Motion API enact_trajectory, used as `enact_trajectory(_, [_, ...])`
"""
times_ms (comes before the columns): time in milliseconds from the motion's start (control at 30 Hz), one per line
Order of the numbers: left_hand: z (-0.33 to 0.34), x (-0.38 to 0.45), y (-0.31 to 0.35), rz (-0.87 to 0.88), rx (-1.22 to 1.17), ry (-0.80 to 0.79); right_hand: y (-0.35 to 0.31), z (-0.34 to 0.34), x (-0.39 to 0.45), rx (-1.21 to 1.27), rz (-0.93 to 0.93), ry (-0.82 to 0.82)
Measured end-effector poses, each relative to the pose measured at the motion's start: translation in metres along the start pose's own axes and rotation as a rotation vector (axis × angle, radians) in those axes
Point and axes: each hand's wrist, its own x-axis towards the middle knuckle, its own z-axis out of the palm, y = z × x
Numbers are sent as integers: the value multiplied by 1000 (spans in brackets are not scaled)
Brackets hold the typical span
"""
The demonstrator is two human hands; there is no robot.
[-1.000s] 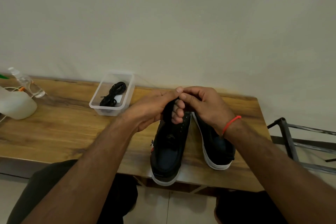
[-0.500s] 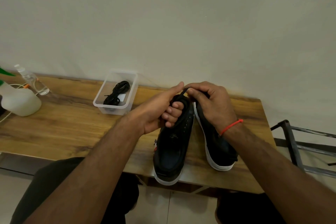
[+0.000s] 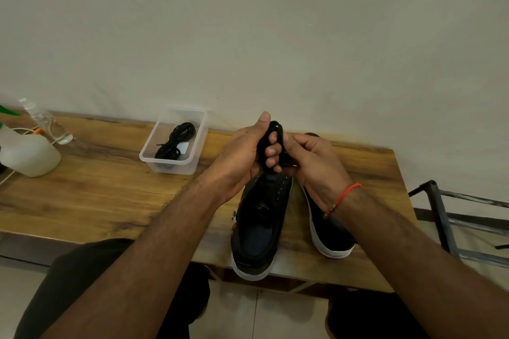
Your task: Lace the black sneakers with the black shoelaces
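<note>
Two black sneakers with white soles stand side by side on the wooden table point(image 3: 110, 192), heels toward me: the left sneaker point(image 3: 261, 226) and the right sneaker point(image 3: 327, 231). Above their toes my left hand point(image 3: 239, 157) grips a coiled black shoelace point(image 3: 275, 129), its fingers curled through the loops. My right hand point(image 3: 311, 162) pinches the same coil from the right side. A second black shoelace point(image 3: 175, 140) lies bundled in a clear plastic box point(image 3: 170, 165) at the back of the table.
A white spray bottle point(image 3: 27, 154) and a small clear bottle point(image 3: 46, 124) stand at the table's left end. A dark metal rack point(image 3: 451, 215) sits off the right end. The wall runs close behind the table.
Both hands have stayed above the sneakers' toes working the coiled lace. My left thumb has lifted, and the coil now shows looped round my left fingers.
</note>
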Motion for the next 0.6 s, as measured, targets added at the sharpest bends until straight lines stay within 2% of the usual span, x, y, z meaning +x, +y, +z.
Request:
enact_trajectory(100, [-1,0,1,0,69,2,-1,2,-3,83,45,-19])
enact_trajectory(233, [-7,-2,7,-29,71,-26,2,7,-4,-24,-72,-19])
enact_trajectory(367, [-6,-3,6,-35,101,7,7,5,0,-48,-80,20])
enact_trajectory(500, [-7,3,-4,-50,158,83,12,-3,3,-186,-68,54])
enact_trajectory(600, [-3,7,-12,-32,189,166,16,-6,8,-469,-160,147])
